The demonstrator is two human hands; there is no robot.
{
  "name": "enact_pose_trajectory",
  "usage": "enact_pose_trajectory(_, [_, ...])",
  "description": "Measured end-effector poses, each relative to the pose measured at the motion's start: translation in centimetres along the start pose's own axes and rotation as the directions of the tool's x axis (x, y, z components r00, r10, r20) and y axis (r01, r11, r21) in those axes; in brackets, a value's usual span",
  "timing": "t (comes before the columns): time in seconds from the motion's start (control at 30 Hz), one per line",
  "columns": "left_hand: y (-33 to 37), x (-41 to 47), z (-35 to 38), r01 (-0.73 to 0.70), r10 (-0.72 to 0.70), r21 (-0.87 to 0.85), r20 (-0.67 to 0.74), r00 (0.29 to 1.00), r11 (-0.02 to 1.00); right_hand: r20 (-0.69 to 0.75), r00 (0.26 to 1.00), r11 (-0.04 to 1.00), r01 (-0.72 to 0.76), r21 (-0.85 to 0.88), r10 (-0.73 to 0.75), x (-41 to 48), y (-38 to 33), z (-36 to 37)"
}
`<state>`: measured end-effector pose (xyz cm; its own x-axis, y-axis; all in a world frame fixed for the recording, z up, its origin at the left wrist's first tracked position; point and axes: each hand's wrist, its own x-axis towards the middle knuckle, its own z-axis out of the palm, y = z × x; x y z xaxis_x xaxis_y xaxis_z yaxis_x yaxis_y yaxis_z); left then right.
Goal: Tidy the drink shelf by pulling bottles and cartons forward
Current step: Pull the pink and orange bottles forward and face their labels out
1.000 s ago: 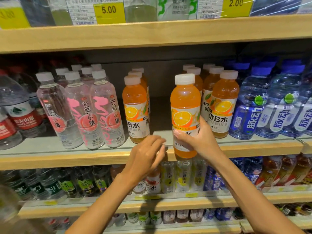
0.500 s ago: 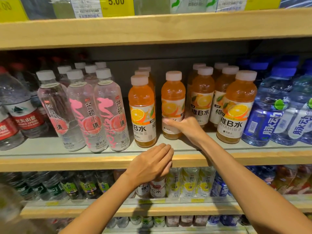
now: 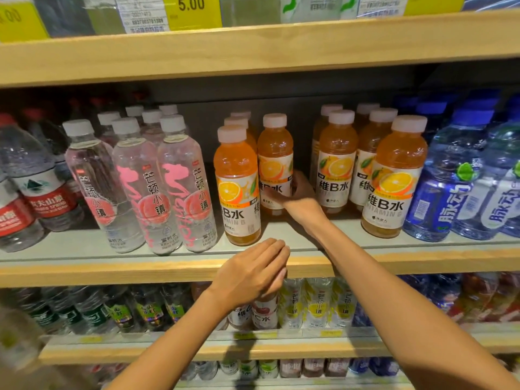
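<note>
Lead: While your right hand point(image 3: 298, 194) grips the orange bottle point(image 3: 275, 153), treat the step in hand as the forward pull of that one unit. Your fingers and thumb are curled round its lower label. The bottle stands upright, set well back from the front edge of the middle shelf point(image 3: 337, 236). It sits in the gap between the left front bottle point(image 3: 237, 187) and the orange rows on the right.

Checker: Confirm your left hand point(image 3: 253, 273). It hovers at the shelf's front edge with fingers together and relaxed, grasping nothing. Whether it touches the wooden lip cannot be told.

Lead: The next move, as judged, is to draw the gripped bottle straight toward the front edge. Stop when its face lines up with the left front bottle and the right front bottle point(image 3: 394, 178). Keep it upright and slide the base along the shelf rather than lifting it.

Checker: Watch the sides. The left front bottle stands just beside the path, and a skewed pull may knock it toward the pink-labelled bottles point(image 3: 140, 190). Before you release, check that the label faces outward.

Lead: Expect more pulls after this one. The orange units behind the right front bottle appear set back, so the task is judged part done.
</note>
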<state>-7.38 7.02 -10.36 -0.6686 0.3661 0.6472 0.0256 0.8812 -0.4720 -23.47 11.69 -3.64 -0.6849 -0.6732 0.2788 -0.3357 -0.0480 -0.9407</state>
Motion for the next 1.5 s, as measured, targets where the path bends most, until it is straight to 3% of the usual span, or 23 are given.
enact_pose_trajectory(0.1, [0.1,0.5,-0.4,0.044,-0.044,-0.032,0.027,0.999,0.998,-0.244,0.968,0.993,0.034,-0.110,-0.061,-2.7,0.2,-1.6])
enact_pose_trajectory(0.17, [0.3,1.2,-0.7,0.087,-0.082,-0.077,0.071,0.994,0.993,-0.418,0.885,0.949,0.074,-0.307,-0.205,-4.7,0.7,-3.1])
enact_pose_trajectory(0.23, [0.5,2.4,-0.8,0.119,-0.103,-0.112,0.140,0.985,0.987,-0.491,0.820,0.902,0.068,-0.427,-0.294,-5.8,1.0,-4.1])
enact_pose_trajectory(0.4, [0.8,4.5,-0.2,0.165,-0.122,-0.107,0.325,0.938,0.980,-0.446,0.873,0.824,-0.098,-0.558,-0.198,-4.8,1.4,-3.9])
enact_pose_trajectory(0.57, [0.8,4.2,-0.1,0.174,-0.124,-0.125,0.334,0.934,0.977,-0.490,0.858,0.830,-0.158,-0.535,-0.152,-3.7,1.7,-3.7])
enact_pose_trajectory(0.83, [0.8,4.3,-0.4,0.189,-0.138,-0.119,0.346,0.928,0.975,-0.488,0.841,0.823,-0.097,-0.560,-0.232,-2.0,2.1,-3.4])
enact_pose_trajectory(1.07, [1.0,4.3,-0.4,0.208,-0.155,-0.128,0.334,0.930,0.970,-0.487,0.871,0.952,-0.090,-0.293,-0.067,0.1,2.5,-3.3])
enact_pose_trajectory(1.3, [1.1,4.3,-0.5,0.216,-0.166,-0.124,0.323,0.932,0.969,-0.446,0.893,0.974,-0.042,-0.223,-0.064,0.1,2.4,-3.3])
enact_pose_trajectory(1.4, [1.1,4.4,-0.8,0.256,-0.188,-0.159,0.348,0.919,0.954,-0.454,0.882,0.982,0.046,-0.181,-0.125,-1.4,1.9,-3.5])
enact_pose_trajectory(1.5, [1.1,4.5,-1.4,0.395,-0.280,-0.233,0.406,0.870,0.888,-0.422,0.894,0.978,0.074,-0.194,-0.151,-2.9,1.1,-4.3])
